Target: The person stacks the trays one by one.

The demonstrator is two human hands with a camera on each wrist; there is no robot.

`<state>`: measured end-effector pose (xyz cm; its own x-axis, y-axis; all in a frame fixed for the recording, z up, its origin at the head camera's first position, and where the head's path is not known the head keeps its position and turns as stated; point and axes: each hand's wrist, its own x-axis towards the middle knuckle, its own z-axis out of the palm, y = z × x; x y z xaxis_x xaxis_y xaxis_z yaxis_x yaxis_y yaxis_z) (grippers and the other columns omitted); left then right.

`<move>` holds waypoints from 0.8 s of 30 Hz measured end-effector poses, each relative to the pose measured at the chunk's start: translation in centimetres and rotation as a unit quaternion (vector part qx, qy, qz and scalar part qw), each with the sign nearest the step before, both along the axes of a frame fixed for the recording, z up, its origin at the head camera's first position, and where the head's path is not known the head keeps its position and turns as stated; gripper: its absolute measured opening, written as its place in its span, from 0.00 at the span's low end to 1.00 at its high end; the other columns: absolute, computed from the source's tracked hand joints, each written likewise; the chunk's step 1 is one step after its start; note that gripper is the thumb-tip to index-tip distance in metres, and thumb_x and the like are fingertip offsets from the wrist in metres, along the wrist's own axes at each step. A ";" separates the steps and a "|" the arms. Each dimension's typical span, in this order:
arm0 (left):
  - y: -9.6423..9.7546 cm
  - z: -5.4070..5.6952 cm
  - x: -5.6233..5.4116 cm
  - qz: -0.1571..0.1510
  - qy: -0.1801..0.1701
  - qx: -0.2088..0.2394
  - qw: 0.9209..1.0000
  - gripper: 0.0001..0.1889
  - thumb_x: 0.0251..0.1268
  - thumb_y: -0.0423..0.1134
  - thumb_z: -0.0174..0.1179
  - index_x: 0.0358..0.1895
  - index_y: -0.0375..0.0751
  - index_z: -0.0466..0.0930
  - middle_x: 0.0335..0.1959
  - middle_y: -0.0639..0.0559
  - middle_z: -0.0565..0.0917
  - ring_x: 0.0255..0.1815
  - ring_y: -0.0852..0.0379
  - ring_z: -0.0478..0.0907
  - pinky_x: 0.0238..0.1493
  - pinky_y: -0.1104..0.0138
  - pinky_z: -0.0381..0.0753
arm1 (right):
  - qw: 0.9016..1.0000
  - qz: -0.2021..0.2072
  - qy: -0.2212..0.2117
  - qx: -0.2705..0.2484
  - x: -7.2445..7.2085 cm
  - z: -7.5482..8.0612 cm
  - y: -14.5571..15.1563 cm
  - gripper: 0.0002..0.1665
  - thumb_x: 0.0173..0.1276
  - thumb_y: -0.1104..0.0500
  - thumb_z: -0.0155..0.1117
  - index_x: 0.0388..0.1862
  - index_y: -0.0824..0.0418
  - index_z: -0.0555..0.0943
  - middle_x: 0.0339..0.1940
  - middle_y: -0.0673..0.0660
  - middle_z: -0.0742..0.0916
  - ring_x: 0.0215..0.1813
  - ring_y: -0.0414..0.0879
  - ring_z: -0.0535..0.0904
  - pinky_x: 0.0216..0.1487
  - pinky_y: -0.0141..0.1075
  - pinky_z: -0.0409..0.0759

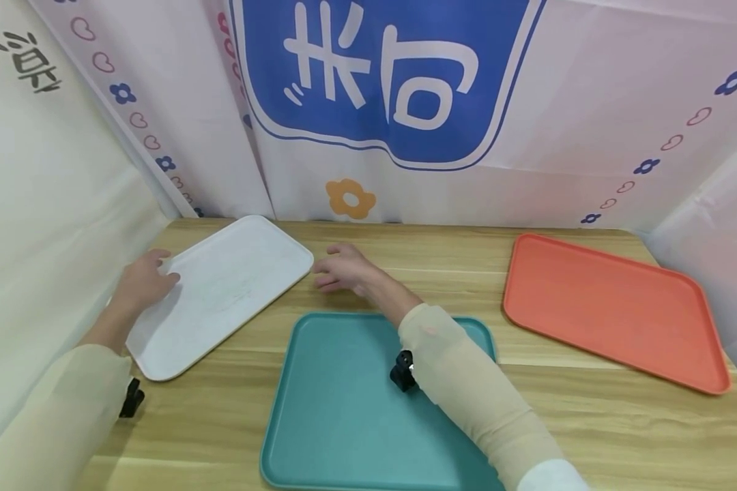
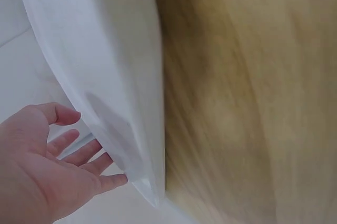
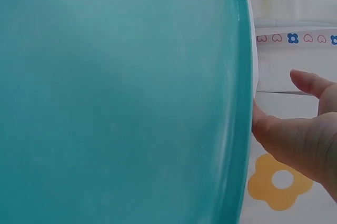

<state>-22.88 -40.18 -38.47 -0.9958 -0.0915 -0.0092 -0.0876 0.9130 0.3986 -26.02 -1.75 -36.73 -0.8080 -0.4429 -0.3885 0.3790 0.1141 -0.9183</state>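
Observation:
A white tray (image 1: pixel 230 293) lies slanted on the left side of the wooden table. At its left long edge is my left hand (image 1: pixel 142 283); the left wrist view shows the fingertips right at the tray's rim, thumb apart from the fingers and nothing gripped. My right hand (image 1: pixel 344 269) is by the tray's right corner, fingers loosely bent and thumb spread from them. Below the right forearm lies a teal tray (image 1: pixel 344 402), partly covered by the sleeve. In the right wrist view the teal tray (image 3: pixel 121 98) fills most of the picture and hides part of that hand's fingers.
A red-orange tray (image 1: pixel 608 307) lies tilted at the right of the table (image 1: pixel 589 436). Behind the table hangs a white cloth (image 1: pixel 589 102) with a blue sign and flowers. More white cloth (image 1: pixel 43 225) borders the left side.

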 end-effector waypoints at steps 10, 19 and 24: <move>-0.3 0.1 -0.8 -0.039 -0.021 -0.025 0.999 0.30 0.71 0.33 0.54 0.68 0.16 0.57 0.62 0.13 0.66 0.64 0.15 0.63 0.66 0.30 0.64 | 1.000 0.002 -0.013 -0.021 0.2 0.0 -0.9 0.36 0.74 0.68 0.62 0.75 0.76 0.58 0.70 0.74 0.74 0.62 0.65 0.82 0.62 0.49 0.84; -0.5 0.2 -0.9 -0.050 -0.036 -0.025 0.998 0.31 0.71 0.34 0.52 0.69 0.16 0.55 0.62 0.13 0.66 0.64 0.15 0.63 0.66 0.29 0.64 | 0.999 -0.007 -0.031 -0.035 0.3 -0.2 -2.1 0.37 0.74 0.69 0.61 0.75 0.78 0.57 0.75 0.76 0.69 0.62 0.65 0.82 0.60 0.46 0.85; -0.4 0.2 -1.0 -0.047 -0.048 -0.028 0.997 0.32 0.71 0.34 0.51 0.71 0.16 0.54 0.64 0.13 0.63 0.66 0.16 0.60 0.68 0.30 0.61 | 0.998 -0.053 -0.022 -0.026 0.1 -0.1 -2.7 0.49 0.72 0.70 0.61 0.83 0.73 0.46 0.77 0.73 0.68 0.60 0.65 0.83 0.59 0.44 0.85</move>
<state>-23.87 -40.58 -38.29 -0.9947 -0.0004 -0.1031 -0.0358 0.9393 0.3413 -25.88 -4.42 -36.87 -0.8344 -0.3757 -0.4034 0.4265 0.0236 -0.9042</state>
